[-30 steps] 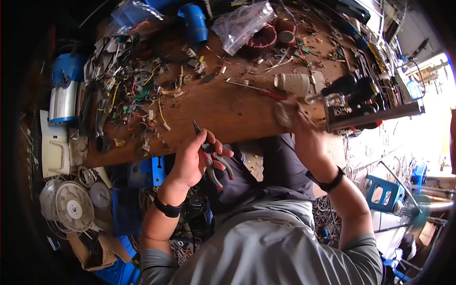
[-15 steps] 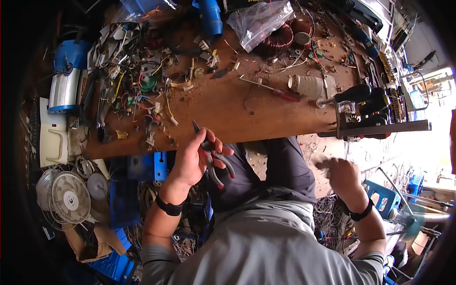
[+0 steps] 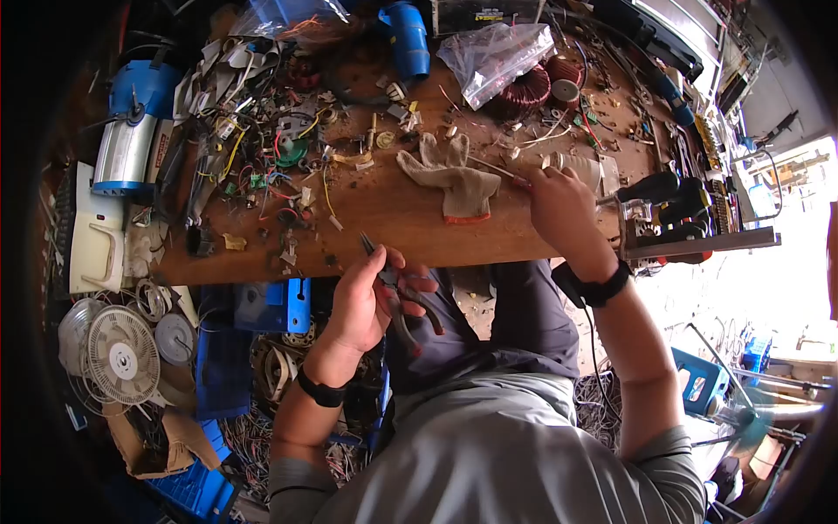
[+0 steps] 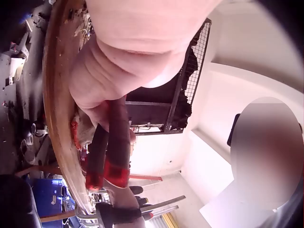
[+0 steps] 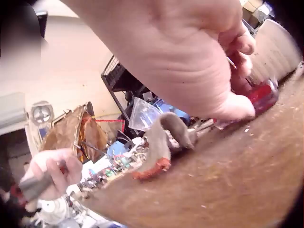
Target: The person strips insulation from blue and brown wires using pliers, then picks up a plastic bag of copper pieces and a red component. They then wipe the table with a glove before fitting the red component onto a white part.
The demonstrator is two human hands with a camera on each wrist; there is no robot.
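My left hand (image 3: 360, 301) holds long-nosed pliers (image 3: 397, 306) at the table's front edge, the tips pointing up; in the left wrist view the pliers' dark, red-ended handles (image 4: 118, 147) stick out of the palm. On the table my right hand (image 3: 567, 214) has its fingers on the red handle of a screwdriver, and in the right wrist view thumb and fingers pinch that red handle (image 5: 263, 97). Just left of it lies a grey knitted glove (image 3: 458, 183) with an orange cuff, crumpled on the wood.
A beige cylinder (image 3: 580, 170) lies behind my right hand. Black-handled tools (image 3: 650, 188) stand in a metal rack at the table's right end. Wires and scraps (image 3: 292, 153) cover the left part. Copper coils (image 3: 526, 90) and a plastic bag (image 3: 497, 61) lie at the back.
My right hand has moved from beyond the table's front edge onto the screwdriver. The glove, blurred in my right hand at first, now lies left of it. My left hand still holds the pliers.
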